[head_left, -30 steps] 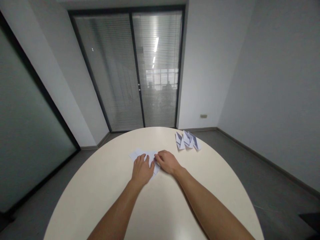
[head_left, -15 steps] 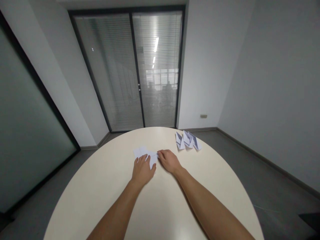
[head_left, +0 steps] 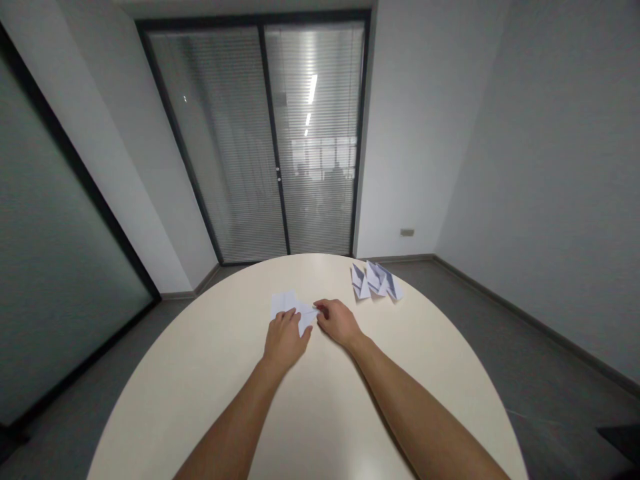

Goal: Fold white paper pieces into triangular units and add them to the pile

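Observation:
A partly folded sheet of white paper lies flat on the table, with creases showing and a pointed flap toward the right. My left hand rests on its near side, fingers spread and pressing the paper down. At the right tip of the paper, my right hand has its thumb and fingers pinched together on the pointed corner. My left fingers cover part of the sheet's middle.
The round cream table fills the lower view. Several folded white paper pieces stand in a row near its far right edge. Beyond are a glass door with blinds and a wall socket.
The paper has turned slightly and its left part has shifted a little to the right. Both hands stay nearly in place, the right one still at the pointed corner.

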Available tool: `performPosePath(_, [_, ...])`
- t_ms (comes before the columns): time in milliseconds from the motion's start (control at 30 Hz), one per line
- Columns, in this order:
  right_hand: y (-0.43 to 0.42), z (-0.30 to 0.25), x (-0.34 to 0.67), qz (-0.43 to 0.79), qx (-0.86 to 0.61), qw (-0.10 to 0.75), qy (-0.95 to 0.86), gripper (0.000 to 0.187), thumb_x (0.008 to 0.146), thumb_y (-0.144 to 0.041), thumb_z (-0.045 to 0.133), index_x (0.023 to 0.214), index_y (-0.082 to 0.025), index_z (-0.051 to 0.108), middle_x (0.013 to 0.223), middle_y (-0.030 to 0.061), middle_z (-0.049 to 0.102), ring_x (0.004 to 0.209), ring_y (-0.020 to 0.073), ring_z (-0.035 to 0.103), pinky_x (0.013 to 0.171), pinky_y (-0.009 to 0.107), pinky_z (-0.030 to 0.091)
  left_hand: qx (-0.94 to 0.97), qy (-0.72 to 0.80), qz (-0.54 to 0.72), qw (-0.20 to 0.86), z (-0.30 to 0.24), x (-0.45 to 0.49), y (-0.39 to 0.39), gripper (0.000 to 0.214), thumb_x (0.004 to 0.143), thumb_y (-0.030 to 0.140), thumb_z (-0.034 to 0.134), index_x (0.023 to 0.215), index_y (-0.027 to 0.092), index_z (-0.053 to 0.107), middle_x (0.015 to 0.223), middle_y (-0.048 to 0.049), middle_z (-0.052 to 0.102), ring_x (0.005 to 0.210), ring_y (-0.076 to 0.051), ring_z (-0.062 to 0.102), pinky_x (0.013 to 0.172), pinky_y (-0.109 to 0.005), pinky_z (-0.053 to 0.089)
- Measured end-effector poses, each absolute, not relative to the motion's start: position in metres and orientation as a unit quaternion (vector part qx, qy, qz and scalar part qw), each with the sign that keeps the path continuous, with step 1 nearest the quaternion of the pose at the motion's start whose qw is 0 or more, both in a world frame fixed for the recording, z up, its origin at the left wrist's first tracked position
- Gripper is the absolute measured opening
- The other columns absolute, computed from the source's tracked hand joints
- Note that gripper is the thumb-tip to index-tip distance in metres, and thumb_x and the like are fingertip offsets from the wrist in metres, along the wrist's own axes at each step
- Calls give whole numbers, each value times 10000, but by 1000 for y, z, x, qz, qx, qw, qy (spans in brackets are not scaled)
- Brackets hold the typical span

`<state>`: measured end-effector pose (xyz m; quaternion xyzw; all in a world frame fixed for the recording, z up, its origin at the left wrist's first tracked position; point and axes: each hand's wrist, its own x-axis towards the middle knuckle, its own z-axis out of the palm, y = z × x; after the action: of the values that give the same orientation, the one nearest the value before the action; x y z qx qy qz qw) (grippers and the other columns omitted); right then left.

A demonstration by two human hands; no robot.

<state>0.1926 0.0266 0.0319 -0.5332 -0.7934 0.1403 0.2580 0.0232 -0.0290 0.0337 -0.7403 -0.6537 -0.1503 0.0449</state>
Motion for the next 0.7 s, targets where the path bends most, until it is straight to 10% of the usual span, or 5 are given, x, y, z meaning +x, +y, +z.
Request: performPosePath(700, [22, 40, 193, 125, -460, 367, -799, 130, 850, -169, 574, 940, -201, 663, 1044, 56, 688, 1046, 198, 581, 946, 292, 428, -749, -628, -207, 39, 34, 21, -27, 238, 960, 261, 517, 1047, 207, 731, 1060, -82, 741, 1048, -253, 628, 931, -344, 458])
